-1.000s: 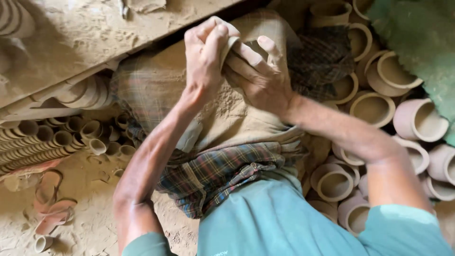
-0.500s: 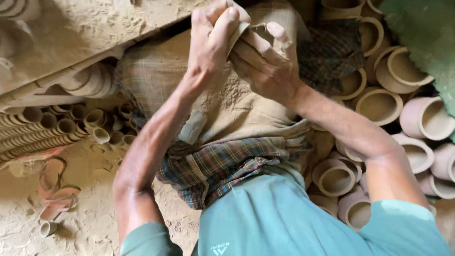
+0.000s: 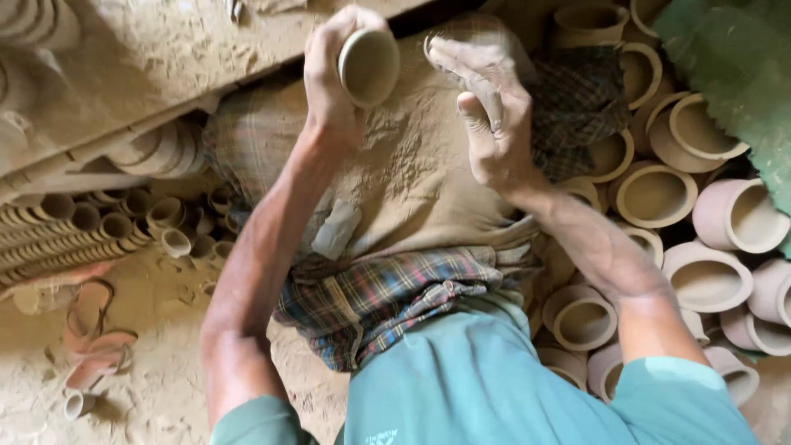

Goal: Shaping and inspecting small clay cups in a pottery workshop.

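Left hand (image 3: 334, 74): fingers clamped round small clay cup (image 3: 368, 66).
Right hand (image 3: 486, 115): now lifted off it — fingers spread, empty.

I see a sandy dirt floor (image 3: 156, 387) at the near left, dusty and pale in soft daylight. Rows of small clay cups (image 3: 74, 231) lie stacked on their sides along the left. Larger clay pots (image 3: 709, 280) crowd the right side. A green sheet (image 3: 733, 66) hangs at the far right, and a dusty slab (image 3: 148, 58) crosses the far left.
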